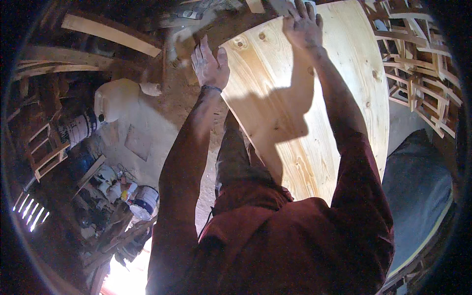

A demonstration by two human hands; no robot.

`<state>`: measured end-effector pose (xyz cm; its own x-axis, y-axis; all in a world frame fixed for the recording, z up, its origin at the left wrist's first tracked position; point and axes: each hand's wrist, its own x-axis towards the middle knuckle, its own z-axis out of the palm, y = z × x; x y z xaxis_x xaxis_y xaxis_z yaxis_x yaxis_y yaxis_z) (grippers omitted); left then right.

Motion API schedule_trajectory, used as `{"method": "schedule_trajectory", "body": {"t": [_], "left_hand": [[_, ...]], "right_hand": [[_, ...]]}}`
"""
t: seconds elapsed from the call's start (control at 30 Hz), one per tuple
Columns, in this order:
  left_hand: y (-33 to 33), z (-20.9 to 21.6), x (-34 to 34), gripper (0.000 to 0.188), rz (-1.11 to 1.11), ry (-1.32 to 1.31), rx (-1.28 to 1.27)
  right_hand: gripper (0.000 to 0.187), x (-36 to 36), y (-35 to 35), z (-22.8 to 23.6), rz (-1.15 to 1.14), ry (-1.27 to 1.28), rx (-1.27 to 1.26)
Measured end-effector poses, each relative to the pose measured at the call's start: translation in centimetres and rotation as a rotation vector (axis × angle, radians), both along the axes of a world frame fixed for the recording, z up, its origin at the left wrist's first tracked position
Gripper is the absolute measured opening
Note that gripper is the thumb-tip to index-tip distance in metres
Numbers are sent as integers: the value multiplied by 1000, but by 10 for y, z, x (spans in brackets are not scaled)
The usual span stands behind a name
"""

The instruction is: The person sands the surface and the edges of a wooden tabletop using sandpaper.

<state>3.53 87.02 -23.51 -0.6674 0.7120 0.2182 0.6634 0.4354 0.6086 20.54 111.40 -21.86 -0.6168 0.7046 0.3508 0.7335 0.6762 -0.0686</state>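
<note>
A large pale wooden panel with knots and visible grain stretches in front of me and along my right side. My left hand, a dark band at its wrist, is raised beside the panel's left corner. Its fingers point up and the thumb stands apart; whether the palm touches the edge I cannot tell. Farther off, my right hand lies at the panel's far edge with fingers stretched and spread. Shadows of my arms and body fall across the wood.
Slatted wooden frames are stacked at the right, above a dark sheet-covered surface. On the left are a pale plastic jug, a bucket, another bucket and assorted clutter. A long plank lies at the far left.
</note>
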Motion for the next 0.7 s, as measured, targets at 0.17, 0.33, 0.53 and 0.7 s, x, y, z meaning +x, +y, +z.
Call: {"method": "schedule_trajectory", "body": {"t": [0.17, 0.33, 0.53, 0.7], "left_hand": [[-9, -10, -7, 64, 23, 4, -36], [3, -8, 2, 57, 30, 43, -27], [5, -10, 1, 54, 62, 50, -23], [0, -6, -2, 52, 78, 60, -31]], "right_hand": [[46, 11, -108, -35, 388, 282, -547], [38, 36, 4, -36, -117, -21, 100], [55, 24, -135, -50, 403, -86, -9], [54, 37, -89, -2, 305, -187, 22]]}}
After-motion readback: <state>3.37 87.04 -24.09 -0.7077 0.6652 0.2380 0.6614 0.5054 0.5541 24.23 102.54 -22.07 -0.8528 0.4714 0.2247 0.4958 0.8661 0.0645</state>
